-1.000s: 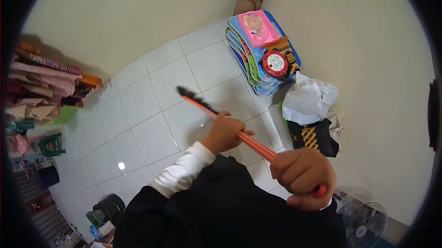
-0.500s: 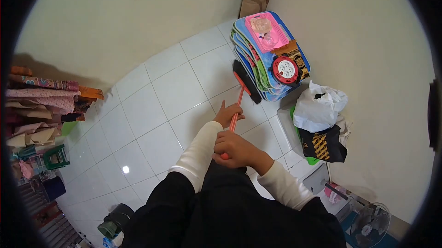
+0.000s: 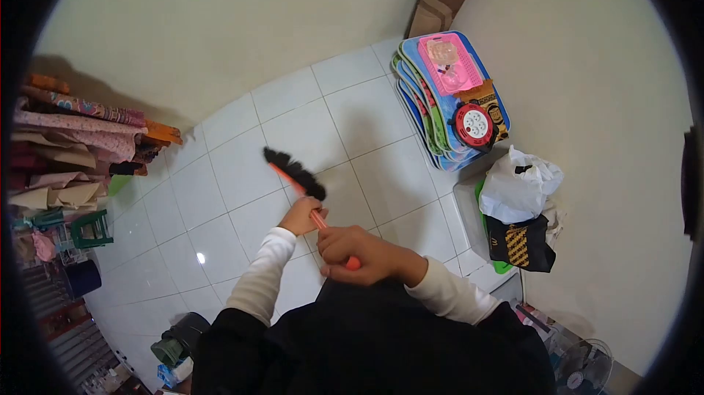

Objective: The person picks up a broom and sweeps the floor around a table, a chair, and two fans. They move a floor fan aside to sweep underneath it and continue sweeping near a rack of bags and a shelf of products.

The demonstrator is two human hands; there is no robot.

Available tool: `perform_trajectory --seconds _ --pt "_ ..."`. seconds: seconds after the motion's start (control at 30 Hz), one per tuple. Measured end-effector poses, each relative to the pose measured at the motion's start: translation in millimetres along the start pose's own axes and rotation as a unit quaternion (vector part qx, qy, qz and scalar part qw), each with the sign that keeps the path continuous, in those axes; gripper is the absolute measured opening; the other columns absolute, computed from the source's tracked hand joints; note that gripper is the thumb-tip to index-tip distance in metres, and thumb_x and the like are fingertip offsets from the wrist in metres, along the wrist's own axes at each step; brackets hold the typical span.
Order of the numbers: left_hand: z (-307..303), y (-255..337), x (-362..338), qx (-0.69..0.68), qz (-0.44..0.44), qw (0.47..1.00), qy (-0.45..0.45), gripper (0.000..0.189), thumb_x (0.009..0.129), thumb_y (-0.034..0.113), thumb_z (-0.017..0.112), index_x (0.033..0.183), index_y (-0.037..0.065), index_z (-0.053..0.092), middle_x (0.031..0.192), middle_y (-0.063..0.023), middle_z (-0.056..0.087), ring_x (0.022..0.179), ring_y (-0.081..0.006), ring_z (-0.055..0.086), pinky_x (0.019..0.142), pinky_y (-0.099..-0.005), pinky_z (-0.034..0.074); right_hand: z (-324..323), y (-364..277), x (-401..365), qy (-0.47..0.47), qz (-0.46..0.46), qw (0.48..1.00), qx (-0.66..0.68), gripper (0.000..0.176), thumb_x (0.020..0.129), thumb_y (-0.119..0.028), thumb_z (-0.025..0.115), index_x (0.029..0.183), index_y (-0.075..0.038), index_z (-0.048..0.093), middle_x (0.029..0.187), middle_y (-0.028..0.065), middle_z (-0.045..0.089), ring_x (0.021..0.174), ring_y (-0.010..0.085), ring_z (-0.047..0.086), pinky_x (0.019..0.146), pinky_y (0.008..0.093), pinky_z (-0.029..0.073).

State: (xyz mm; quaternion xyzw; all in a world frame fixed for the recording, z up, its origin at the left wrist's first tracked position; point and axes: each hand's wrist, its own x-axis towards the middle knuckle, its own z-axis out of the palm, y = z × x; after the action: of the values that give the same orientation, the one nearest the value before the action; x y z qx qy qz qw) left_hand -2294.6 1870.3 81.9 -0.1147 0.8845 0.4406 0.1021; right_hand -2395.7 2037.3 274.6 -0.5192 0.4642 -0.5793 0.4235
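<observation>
My right hand (image 3: 363, 255) is closest to me, curled tight round the top end of the orange broom (image 3: 295, 171). My left hand (image 3: 302, 215) is wrapped round the stick a bit lower down. The black brush end sits on the white floor (image 3: 235, 167), just past my left hand. I can't see any dust pile on the tiles, so I think the sweeping is partway done, but I can't tell how much is left. On my right, the bags (image 3: 517, 189) and the stacked trays (image 3: 433, 101) crowd the wall. On my left, folded cloths (image 3: 73, 145) and a green stool (image 3: 92, 228) line the edge. The middle tiles have room to swing, out to the far wall (image 3: 220, 28).
</observation>
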Motion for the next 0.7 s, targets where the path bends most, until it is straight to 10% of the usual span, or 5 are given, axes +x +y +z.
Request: perform_trajectory --seconds 0.2,0.33,0.4,0.53,0.7 --pt "2 -37 -4 0.060 0.004 0.998 -0.031 0.015 0.067 0.017 0.061 0.067 0.002 0.061 0.066 -0.0211 0.059 0.067 -0.0383 0.059 0.062 -0.0450 0.045 -11 17 -17 0.095 0.034 0.992 0.071 0.024 0.077 -0.001 0.057 0.060 0.001 0.040 0.059 0.0070 0.039 0.065 0.0200 0.039 0.066 0.0344 0.036" --pt "-2 64 25 0.005 0.062 0.998 -0.012 0.012 0.064 0.014 0.062 0.064 0.003 0.056 0.066 -0.0178 0.058 0.065 -0.0374 0.056 0.058 -0.0455 0.042 -48 -60 -42 0.233 0.080 0.969 -0.021 0.016 0.077 -0.008 0.057 0.068 0.005 0.056 0.062 0.0081 0.049 0.062 0.0198 0.045 0.062 0.0328 0.037" --pt "9 109 42 -0.092 0.166 0.981 0.029 0.033 0.073 0.027 0.067 0.060 0.002 0.050 0.061 -0.0161 0.051 0.060 -0.0345 0.051 0.055 -0.0428 0.038 -56 -98 -44 0.308 -0.036 0.950 -0.026 0.031 0.081 -0.021 0.057 0.058 -0.003 0.046 0.058 0.0062 0.046 0.058 0.0201 0.042 0.060 0.0356 0.035" --pt "7 179 78 -0.186 0.227 0.956 -0.024 0.033 0.074 0.034 0.068 0.071 0.004 0.054 0.065 -0.0135 0.055 0.063 -0.0307 0.055 0.058 -0.0406 0.040 -75 -145 -37 0.298 -0.046 0.951 -0.061 0.032 0.077 -0.025 0.062 0.061 -0.007 0.041 0.059 0.0045 0.043 0.063 0.0198 0.040 0.062 0.0334 0.034" --pt "83 104 155 -0.108 0.251 0.962 -0.005 0.020 0.076 0.025 0.059 0.082 0.006 0.059 0.077 -0.0139 0.061 0.075 -0.0316 0.059 0.066 -0.0405 0.044 -79 -57 -10 0.202 0.124 0.952 -0.196 0.018 0.073 -0.003 0.065 0.065 -0.003 0.049 0.064 0.0057 0.051 0.068 0.0181 0.048 0.062 0.0313 0.038"
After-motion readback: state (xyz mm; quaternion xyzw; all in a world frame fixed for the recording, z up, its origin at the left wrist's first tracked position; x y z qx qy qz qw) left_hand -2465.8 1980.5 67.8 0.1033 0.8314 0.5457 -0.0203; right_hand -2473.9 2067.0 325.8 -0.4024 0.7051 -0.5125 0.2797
